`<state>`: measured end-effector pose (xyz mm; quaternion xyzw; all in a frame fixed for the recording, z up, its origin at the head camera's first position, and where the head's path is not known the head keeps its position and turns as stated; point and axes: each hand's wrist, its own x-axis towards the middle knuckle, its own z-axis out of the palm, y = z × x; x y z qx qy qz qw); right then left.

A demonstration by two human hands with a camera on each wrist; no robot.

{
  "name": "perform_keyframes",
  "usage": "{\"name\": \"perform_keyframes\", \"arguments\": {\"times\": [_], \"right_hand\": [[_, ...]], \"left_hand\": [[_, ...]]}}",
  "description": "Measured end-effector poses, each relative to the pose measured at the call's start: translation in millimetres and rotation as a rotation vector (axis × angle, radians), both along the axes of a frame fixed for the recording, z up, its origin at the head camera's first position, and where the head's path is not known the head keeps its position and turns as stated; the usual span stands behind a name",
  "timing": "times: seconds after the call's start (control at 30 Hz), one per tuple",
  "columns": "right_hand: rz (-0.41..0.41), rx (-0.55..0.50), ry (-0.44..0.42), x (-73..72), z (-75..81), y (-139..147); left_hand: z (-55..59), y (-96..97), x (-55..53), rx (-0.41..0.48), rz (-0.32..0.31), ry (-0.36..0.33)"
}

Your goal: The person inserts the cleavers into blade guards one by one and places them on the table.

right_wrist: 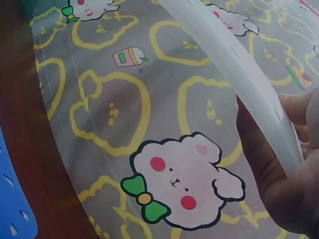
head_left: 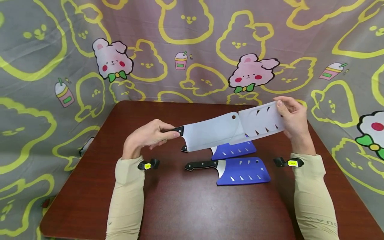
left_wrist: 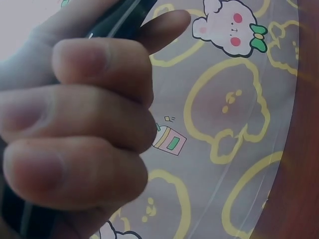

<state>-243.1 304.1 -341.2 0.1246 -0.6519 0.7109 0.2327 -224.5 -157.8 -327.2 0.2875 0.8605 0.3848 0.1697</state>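
Observation:
Above the table, my left hand grips the black handle of a cleaver, whose bare blade points right. In the left wrist view, curled fingers wrap that dark handle. My right hand pinches the far end of a whitish, see-through blade sheath with small slots. The blade's front end overlaps the sheath's open end, its curved outline showing through. From the right wrist, the sheath appears edge-on between thumb and fingers.
A cleaver in a blue sheath lies on the brown table, handle left. Behind it lies another blue-sheathed cleaver, partly hidden by the raised blade. A patterned cloth hangs behind and beside the table.

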Motion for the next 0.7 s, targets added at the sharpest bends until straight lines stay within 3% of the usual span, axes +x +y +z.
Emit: {"name": "perform_keyframes", "arguments": {"times": [0.2,0.43,0.53,0.7], "right_hand": [[0.071,0.083,-0.007,-0.2,-2.6,-9],[-0.026,0.052,-0.062,-1.2,-6.8,-16],[-0.029,0.053,-0.075,-1.3,-8.5,-15],[0.050,0.047,-0.077,0.6,-11.4,-23]], "left_hand": [[-2.9,7.4,-2.9,-0.009,-0.018,0.029],[-6.4,13.9,-6.7,0.014,0.050,0.090],[-5.0,16.6,-6.8,0.004,0.062,0.121],[-5.8,24.2,-5.0,-0.003,0.049,0.124]]}}
